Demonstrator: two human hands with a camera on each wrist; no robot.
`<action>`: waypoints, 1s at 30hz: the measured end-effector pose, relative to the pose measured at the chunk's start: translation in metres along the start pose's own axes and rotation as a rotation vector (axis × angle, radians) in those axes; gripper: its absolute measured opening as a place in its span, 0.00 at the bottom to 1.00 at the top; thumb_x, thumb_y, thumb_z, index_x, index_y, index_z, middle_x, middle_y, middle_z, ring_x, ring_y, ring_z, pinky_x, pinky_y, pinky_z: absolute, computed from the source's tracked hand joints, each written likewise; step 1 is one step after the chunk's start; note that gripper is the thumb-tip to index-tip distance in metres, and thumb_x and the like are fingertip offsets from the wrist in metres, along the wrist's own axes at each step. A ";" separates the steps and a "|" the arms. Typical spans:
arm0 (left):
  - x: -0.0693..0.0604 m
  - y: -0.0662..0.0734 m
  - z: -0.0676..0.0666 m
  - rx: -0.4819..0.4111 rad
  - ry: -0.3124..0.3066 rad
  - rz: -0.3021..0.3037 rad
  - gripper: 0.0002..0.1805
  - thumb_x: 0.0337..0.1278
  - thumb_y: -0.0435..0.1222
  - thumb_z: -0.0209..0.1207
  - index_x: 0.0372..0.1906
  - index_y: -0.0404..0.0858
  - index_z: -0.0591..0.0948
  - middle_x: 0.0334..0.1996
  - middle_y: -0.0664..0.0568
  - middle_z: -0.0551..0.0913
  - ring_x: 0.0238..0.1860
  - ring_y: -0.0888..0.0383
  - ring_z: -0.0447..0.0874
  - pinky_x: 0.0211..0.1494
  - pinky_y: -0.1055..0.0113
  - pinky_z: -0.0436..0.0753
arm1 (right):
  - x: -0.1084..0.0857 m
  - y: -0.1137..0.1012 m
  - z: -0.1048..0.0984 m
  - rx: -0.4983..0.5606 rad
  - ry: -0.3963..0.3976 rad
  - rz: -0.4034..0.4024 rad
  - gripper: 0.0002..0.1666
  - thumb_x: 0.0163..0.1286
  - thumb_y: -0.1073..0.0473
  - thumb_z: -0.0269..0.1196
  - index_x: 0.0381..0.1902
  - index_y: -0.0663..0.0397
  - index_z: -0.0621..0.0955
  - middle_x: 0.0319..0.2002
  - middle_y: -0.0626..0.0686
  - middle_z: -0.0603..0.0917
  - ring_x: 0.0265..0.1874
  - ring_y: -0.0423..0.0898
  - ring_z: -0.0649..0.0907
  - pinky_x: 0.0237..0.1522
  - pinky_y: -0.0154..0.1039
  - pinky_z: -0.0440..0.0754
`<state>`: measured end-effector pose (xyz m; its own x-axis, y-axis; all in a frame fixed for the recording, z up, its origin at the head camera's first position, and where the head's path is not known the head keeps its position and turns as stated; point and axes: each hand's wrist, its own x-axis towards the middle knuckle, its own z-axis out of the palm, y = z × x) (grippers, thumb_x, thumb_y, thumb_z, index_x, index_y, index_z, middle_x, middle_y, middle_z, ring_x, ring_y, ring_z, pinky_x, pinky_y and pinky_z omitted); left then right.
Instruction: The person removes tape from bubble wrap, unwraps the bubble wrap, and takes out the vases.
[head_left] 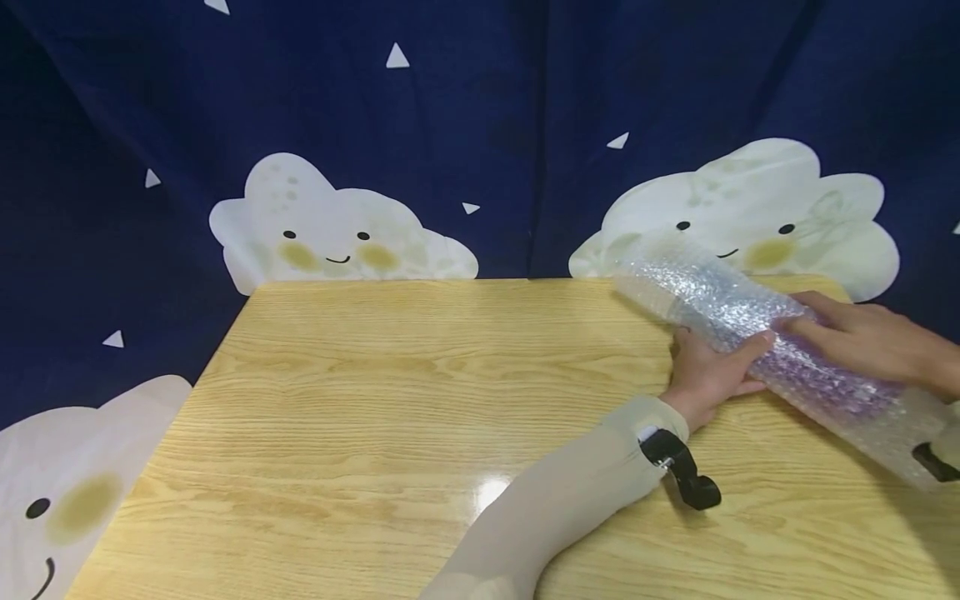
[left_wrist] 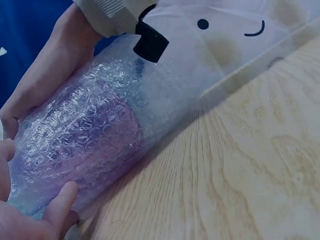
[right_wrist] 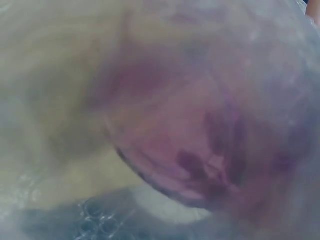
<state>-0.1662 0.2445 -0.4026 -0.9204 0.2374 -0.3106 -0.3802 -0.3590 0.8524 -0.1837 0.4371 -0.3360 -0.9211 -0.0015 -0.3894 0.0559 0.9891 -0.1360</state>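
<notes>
A long roll of clear bubble wrap (head_left: 720, 300) lies slantwise over the table's right side, with something purple and pink showing through it. What exactly is inside cannot be made out. My left hand (head_left: 708, 375) holds the near side of the wrapped bundle, thumb on top. From the far side, my right hand (head_left: 862, 333) grips the bundle's purple part. In the left wrist view, bubbles cover the purple contents (left_wrist: 100, 127), and a loose end of wrap (left_wrist: 167, 95) extends past them. Blurred plastic fills the right wrist view, with a pink, dark-edged shape (right_wrist: 175, 145) behind it.
The bundle rests on a light wood-grain table (head_left: 360, 417). Behind it hangs a dark blue curtain (head_left: 495, 100) printed with smiling clouds and white triangles. A black strap (head_left: 675, 467) hangs off my left sleeve. The bundle's far end reaches the table's back edge.
</notes>
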 end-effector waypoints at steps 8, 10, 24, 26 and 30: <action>0.004 -0.003 -0.003 -0.062 -0.034 0.008 0.57 0.49 0.25 0.74 0.81 0.41 0.52 0.67 0.32 0.70 0.31 0.51 0.90 0.38 0.59 0.93 | 0.001 -0.001 0.001 -0.015 -0.004 0.005 0.62 0.74 0.19 0.36 0.81 0.66 0.47 0.68 0.88 0.56 0.61 0.90 0.63 0.56 0.86 0.66; 0.004 -0.005 -0.003 -0.083 -0.041 0.011 0.56 0.49 0.23 0.73 0.80 0.40 0.53 0.61 0.32 0.74 0.32 0.50 0.90 0.38 0.59 0.93 | 0.000 0.000 0.001 -0.021 0.000 0.006 0.62 0.74 0.19 0.36 0.81 0.67 0.47 0.68 0.88 0.57 0.61 0.90 0.63 0.56 0.86 0.67; 0.004 -0.007 -0.001 -0.094 -0.044 0.046 0.42 0.51 0.22 0.71 0.67 0.43 0.62 0.39 0.47 0.80 0.30 0.51 0.90 0.36 0.61 0.92 | 0.001 0.001 0.002 -0.012 -0.011 0.025 0.64 0.72 0.17 0.35 0.81 0.65 0.45 0.68 0.88 0.55 0.62 0.89 0.62 0.57 0.86 0.65; 0.004 -0.006 -0.001 -0.098 -0.053 0.050 0.41 0.51 0.22 0.71 0.66 0.44 0.63 0.39 0.47 0.80 0.31 0.51 0.90 0.36 0.62 0.92 | 0.001 0.001 0.002 -0.001 -0.016 0.032 0.65 0.71 0.16 0.35 0.81 0.64 0.44 0.68 0.88 0.55 0.61 0.90 0.62 0.57 0.86 0.65; 0.003 -0.006 -0.002 -0.090 -0.047 0.045 0.45 0.50 0.22 0.72 0.70 0.44 0.61 0.40 0.47 0.80 0.31 0.51 0.90 0.36 0.62 0.92 | 0.001 0.001 0.002 0.010 -0.020 0.029 0.65 0.71 0.16 0.35 0.82 0.64 0.44 0.69 0.88 0.55 0.62 0.90 0.62 0.57 0.87 0.64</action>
<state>-0.1674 0.2455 -0.4094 -0.9321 0.2610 -0.2512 -0.3476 -0.4491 0.8231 -0.1841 0.4380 -0.3380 -0.9113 0.0238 -0.4110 0.0859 0.9873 -0.1333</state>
